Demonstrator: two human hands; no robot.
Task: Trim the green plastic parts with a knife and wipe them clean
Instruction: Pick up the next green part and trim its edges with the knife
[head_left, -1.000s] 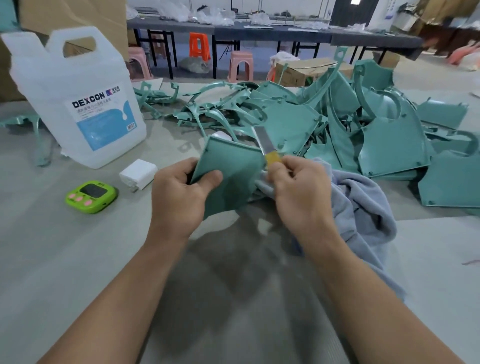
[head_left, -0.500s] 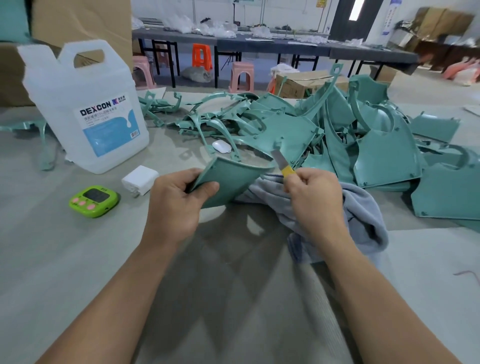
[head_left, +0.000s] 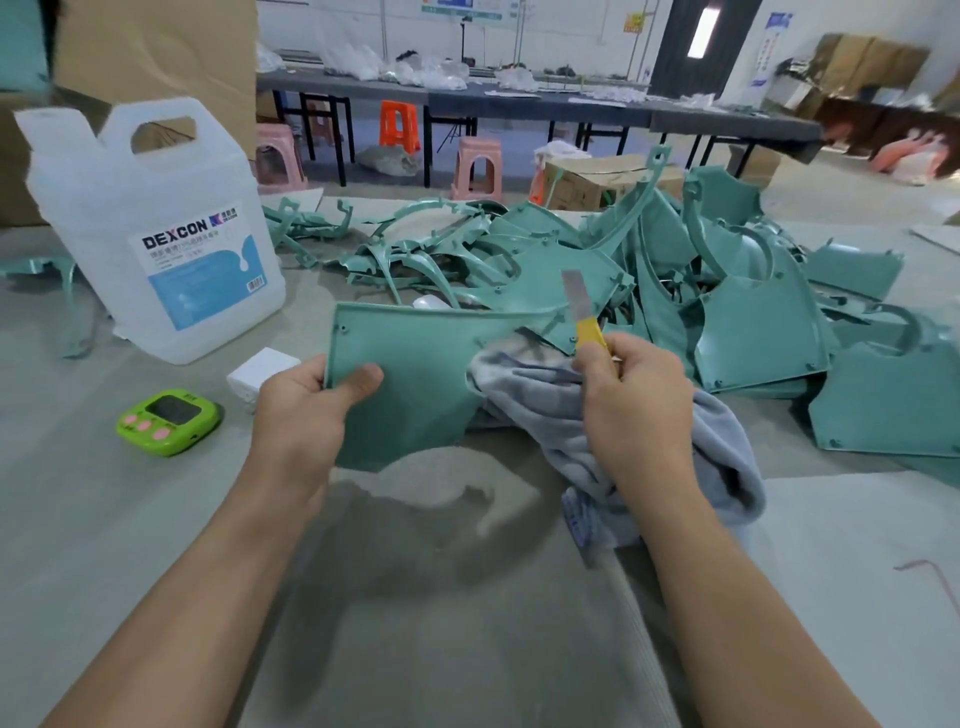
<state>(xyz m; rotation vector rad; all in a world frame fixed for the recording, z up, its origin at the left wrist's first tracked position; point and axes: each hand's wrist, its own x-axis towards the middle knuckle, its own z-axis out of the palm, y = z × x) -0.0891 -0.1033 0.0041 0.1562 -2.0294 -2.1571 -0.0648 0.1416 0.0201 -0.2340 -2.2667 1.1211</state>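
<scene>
My left hand (head_left: 301, 410) grips the left edge of a flat green plastic panel (head_left: 415, 374), thumb on its upper face, holding it tilted above the table. My right hand (head_left: 636, 405) holds a yellow-handled knife (head_left: 584, 312) with its blade pointing up, just past the panel's right edge. The same hand also holds a grey cloth (head_left: 561, 395), bunched against the panel's right side and trailing down to the right. A big heap of green plastic parts (head_left: 727, 291) lies behind.
A white DEXCON jug (head_left: 150, 234) stands at the left. A small white block (head_left: 262, 371) and a lime green timer (head_left: 169, 422) lie in front of it. Thin green frame pieces (head_left: 311, 228) sit behind. Stools and dark tables stand beyond the table edge.
My left hand has turned the panel so its broad face now shows. The cloth has come up against the panel's right side, and the knife has lifted a little.
</scene>
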